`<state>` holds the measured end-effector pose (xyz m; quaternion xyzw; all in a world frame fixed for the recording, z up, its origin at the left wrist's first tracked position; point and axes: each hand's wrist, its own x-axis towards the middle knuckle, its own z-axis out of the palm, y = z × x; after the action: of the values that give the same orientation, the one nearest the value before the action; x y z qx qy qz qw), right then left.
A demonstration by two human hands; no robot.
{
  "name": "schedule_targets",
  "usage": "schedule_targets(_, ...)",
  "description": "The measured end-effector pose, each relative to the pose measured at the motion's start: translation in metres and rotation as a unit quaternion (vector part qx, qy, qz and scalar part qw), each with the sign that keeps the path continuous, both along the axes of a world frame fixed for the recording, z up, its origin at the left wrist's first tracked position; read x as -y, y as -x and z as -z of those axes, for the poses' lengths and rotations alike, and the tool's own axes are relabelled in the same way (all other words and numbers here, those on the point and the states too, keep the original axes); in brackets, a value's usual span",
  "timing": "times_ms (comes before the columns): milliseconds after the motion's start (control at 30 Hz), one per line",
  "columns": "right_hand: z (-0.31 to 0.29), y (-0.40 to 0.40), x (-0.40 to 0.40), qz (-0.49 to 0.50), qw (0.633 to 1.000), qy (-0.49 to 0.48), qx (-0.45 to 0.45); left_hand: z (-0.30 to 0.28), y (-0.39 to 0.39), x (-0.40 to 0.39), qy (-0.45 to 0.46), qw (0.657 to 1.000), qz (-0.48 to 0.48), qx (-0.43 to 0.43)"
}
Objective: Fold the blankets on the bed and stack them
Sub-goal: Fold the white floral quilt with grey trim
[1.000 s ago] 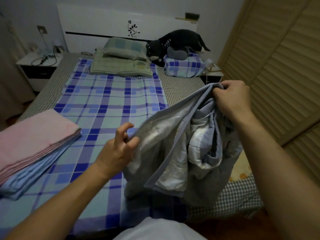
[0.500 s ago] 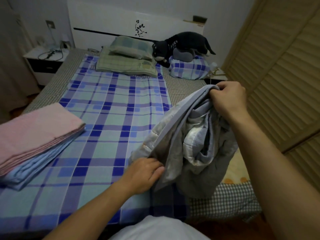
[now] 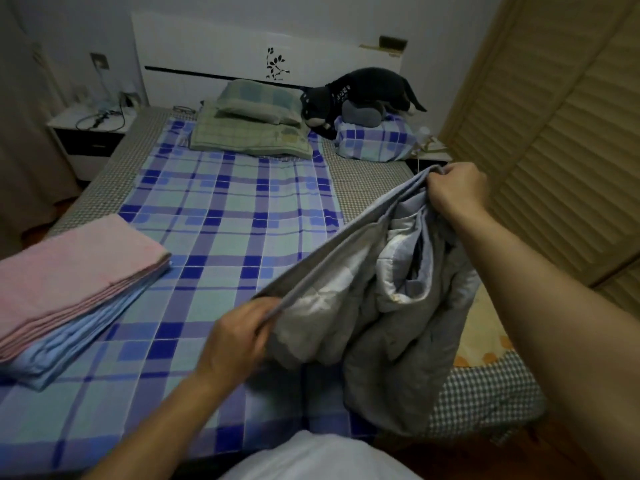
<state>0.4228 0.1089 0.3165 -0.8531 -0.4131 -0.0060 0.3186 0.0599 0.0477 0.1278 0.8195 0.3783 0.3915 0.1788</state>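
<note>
Your left hand (image 3: 239,336) and right hand (image 3: 457,188) both pinch the grey blanket (image 3: 374,306) edge; pull it straight before folding.

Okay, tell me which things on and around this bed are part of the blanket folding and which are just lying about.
Part of the job:
grey blanket, held along its edge by the left hand and right hand
pink folded blanket stacked on the blue folded blanket

Just lying about:
green pillows
black plush toy
nightstand with cables
</note>
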Motion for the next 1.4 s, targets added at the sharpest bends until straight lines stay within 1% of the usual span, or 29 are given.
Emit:
schedule_targets(133, 0.04, -0.01, 0.009, -0.113, 0.987, 0.103, 0.049, -0.041, 0.032, -0.049, -0.03, 0.995, -0.088, 0.026)
schedule_targets(200, 0.053, -0.014, 0.016, -0.135, 0.975, 0.153, 0.081, -0.05, 0.047, -0.069, -0.07, 0.994, -0.079, -0.002)
schedule_targets(233, 0.059, -0.017, 0.017, -0.139, 0.97, 0.176, 0.095, -0.051, 0.053, -0.073, -0.097, 0.993, -0.05, -0.041)
schedule_targets(300, 0.065, -0.02, 0.018, -0.141, 0.96, 0.215, 0.115, -0.05, 0.061, -0.071, -0.133, 0.979, 0.034, -0.152)
schedule_targets(333, 0.067, -0.024, 0.017, -0.142, 0.955, 0.229, 0.12, -0.047, 0.063, -0.065, -0.138, 0.962, 0.081, -0.22)
schedule_targets(400, 0.072, -0.033, 0.016, -0.142, 0.949, 0.25, 0.133, -0.036, 0.061, -0.051, -0.145, 0.907, 0.148, -0.366)
schedule_targets(433, 0.074, -0.037, 0.015, -0.138, 0.947, 0.255, 0.136, -0.031, 0.058, -0.044, -0.148, 0.891, 0.158, -0.4)
schedule_targets(467, 0.076, -0.04, 0.015, -0.131, 0.947, 0.257, 0.138, -0.026, 0.054, -0.041, -0.134, 0.898, 0.158, -0.387)
schedule_targets(500, 0.079, -0.042, 0.014, -0.124, 0.948, 0.257, 0.141, -0.026, 0.049, -0.04, -0.097, 0.929, 0.144, -0.327)
schedule_targets(533, 0.082, -0.043, 0.015, -0.114, 0.948, 0.259, 0.145, -0.025, 0.045, -0.042, -0.054, 0.96, 0.118, -0.249)
schedule_targets(567, 0.086, -0.043, 0.015, -0.105, 0.948, 0.261, 0.152, -0.026, 0.042, -0.046, -0.022, 0.981, 0.077, -0.178)
schedule_targets(600, 0.091, -0.044, 0.015, -0.097, 0.946, 0.266, 0.157, -0.023, 0.04, -0.052, -0.012, 0.992, 0.034, -0.123)
schedule_targets(667, 0.1, -0.045, 0.018, -0.095, 0.942, 0.276, 0.167, -0.016, 0.037, -0.058, 0.008, 0.998, -0.018, -0.064)
schedule_targets(733, 0.109, -0.047, 0.019, -0.101, 0.935, 0.289, 0.178, -0.014, 0.035, -0.056, 0.068, 0.996, -0.021, -0.05)
schedule_targets(767, 0.114, -0.049, 0.02, -0.106, 0.932, 0.293, 0.185, -0.014, 0.035, -0.053, 0.086, 0.994, -0.022, -0.057)
schedule_targets(900, 0.127, -0.05, 0.025, -0.152, 0.913, 0.311, 0.218, -0.016, 0.045, -0.055, 0.088, 0.991, -0.054, -0.079)
schedule_targets(967, 0.137, -0.051, 0.028, -0.178, 0.899, 0.324, 0.233, -0.014, 0.051, -0.058, 0.11, 0.986, -0.08, -0.097)
schedule_targets(1033, 0.151, -0.054, 0.031, -0.18, 0.894, 0.336, 0.237, -0.013, 0.053, -0.059, 0.14, 0.98, -0.092, -0.105)
schedule_targets(1100, 0.163, -0.053, 0.036, -0.155, 0.901, 0.337, 0.226, -0.019, 0.048, -0.053, 0.209, 0.972, -0.067, -0.086)
schedule_targets(1133, 0.166, -0.051, 0.039, -0.136, 0.908, 0.337, 0.209, -0.024, 0.044, -0.05, 0.264, 0.962, -0.034, -0.064)
schedule_targets(1200, 0.172, -0.051, 0.043, -0.101, 0.919, 0.334, 0.182, -0.032, 0.042, -0.044, 0.384, 0.922, 0.054, -0.003)
schedule_targets(1267, 0.18, -0.056, 0.046, -0.085, 0.917, 0.346, 0.182, -0.033, 0.044, -0.04, 0.455, 0.881, 0.106, 0.074)
schedule_targets(1300, 0.182, -0.057, 0.048, -0.089, 0.912, 0.352, 0.189, -0.034, 0.044, -0.038, 0.473, 0.868, 0.104, 0.112)
schedule_targets(1367, 0.185, -0.056, 0.05, -0.102, 0.9, 0.371, 0.206, -0.032, 0.041, -0.037, 0.5, 0.845, 0.058, 0.182)
schedule_targets(1400, 0.186, -0.054, 0.05, -0.109, 0.894, 0.378, 0.213, -0.032, 0.039, -0.037, 0.509, 0.836, 0.031, 0.203)
